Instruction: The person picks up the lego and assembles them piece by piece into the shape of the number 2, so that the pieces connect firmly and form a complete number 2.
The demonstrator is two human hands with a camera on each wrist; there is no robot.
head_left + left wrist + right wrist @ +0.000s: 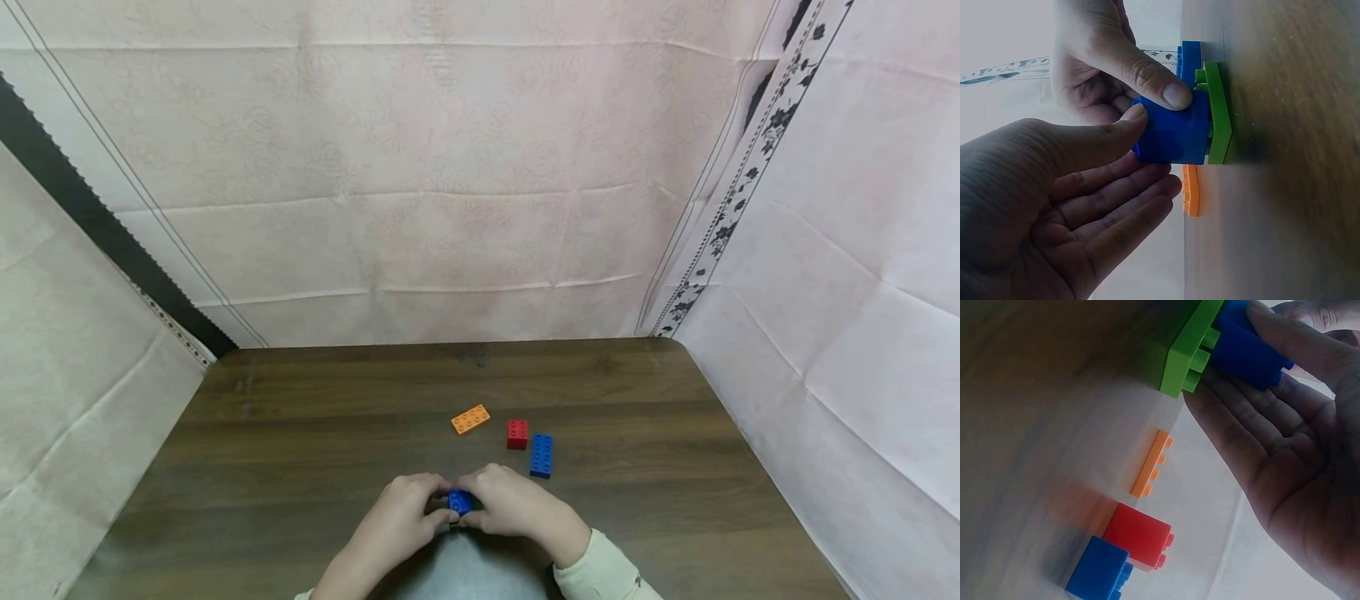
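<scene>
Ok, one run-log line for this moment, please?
left hand, right hand: hold blue block; green block: beneath, seating unclear; orange block, red block: on table

- Orange brick [470,419], lying aslant, lower centre of my head view.
- I've got a red brick [517,433] just right, long blue brick [542,455] beside it.
- Wooden table [300,433] across the bottom.
- Creased pale cloth [450,167] up top; black strip [112,237] upper left, flowered border [722,235] upper right.

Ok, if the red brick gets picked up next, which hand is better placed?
Likely the right hand: in the head view it is clearly closer to the red brick, while the left hand lies farther off. Both pinch the blue brick between them, so the right would first have to let go.
</scene>
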